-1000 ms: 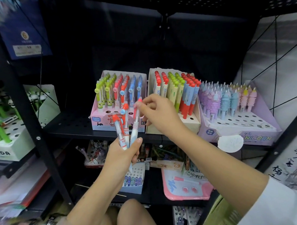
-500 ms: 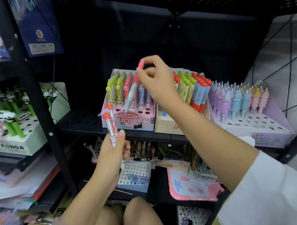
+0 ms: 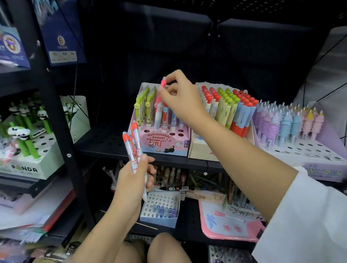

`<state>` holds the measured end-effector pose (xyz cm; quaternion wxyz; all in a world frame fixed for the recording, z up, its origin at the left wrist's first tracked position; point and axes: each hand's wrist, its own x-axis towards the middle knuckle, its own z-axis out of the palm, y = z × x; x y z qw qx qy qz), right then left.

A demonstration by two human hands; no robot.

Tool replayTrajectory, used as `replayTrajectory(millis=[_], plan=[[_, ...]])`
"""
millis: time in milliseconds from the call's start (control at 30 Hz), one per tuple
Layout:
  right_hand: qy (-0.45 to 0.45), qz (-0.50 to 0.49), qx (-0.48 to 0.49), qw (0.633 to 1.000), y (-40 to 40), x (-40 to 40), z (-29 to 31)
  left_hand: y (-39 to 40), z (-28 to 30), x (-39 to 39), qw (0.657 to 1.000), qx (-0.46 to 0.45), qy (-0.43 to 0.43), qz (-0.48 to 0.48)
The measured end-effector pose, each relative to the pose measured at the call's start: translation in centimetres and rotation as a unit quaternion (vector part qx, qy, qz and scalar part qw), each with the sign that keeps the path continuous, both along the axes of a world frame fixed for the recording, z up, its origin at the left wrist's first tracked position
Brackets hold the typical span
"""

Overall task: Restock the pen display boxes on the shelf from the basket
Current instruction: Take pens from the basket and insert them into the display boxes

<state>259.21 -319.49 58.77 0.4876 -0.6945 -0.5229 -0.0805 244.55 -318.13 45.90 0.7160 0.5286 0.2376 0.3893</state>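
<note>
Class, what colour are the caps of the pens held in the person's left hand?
Orange-red caps on clear pens, gripped by the left hand; head view.

pink box [image 3: 165, 143] reads "retractable eraser"; white box [image 3: 24, 168] "panda".

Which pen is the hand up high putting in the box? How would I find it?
Look at the black shelf in the middle and find the pink display box at its left end. The right hand pinches one pen by its pink top, lowering it into the box. It stands taller than the green, red and blue pens around it, because it is not pushed all the way in yet.
</note>
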Motion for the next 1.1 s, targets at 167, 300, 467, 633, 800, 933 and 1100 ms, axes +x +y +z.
replayTrajectory(millis=[167, 300, 467, 633, 800, 933, 1100], plan=[[0.009, 0.003, -0.015, 1.0, 0.0, 0.7, -0.2, -0.2, 0.0, -0.1, 1.0, 0.009, 0.006, -0.008], [-0.065, -0.026, -0.099, 0.993, 0.3, 0.8, -1.3, -0.3, 0.2, -0.3, 1.0, 0.014, 0.002, -0.018], [-0.183, -0.087, -0.158, 0.966, 1.1, 0.6, -1.4, -0.3, 0.5, -0.5, 0.999, 0.029, 0.003, -0.015], [-0.127, -0.067, -0.035, 0.989, -0.7, -1.1, -2.4, -0.5, 1.0, -0.5, 0.999, 0.044, 0.001, -0.012], [0.092, 0.062, -0.106, 0.988, -2.5, -3.8, -5.3, -1.0, 1.0, 0.0, 0.998, 0.066, 0.021, -0.004], [0.103, 0.031, -0.087, 0.99, -2.7, -3.7, -5.3, -1.5, 1.2, 0.3, 0.996, 0.081, 0.024, -0.004], [0.15, 0.015, -0.045, 0.988, -3.2, -2.3, -3.4, -1.2, 1.4, 0.5, 0.996, 0.086, 0.019, -0.008]])
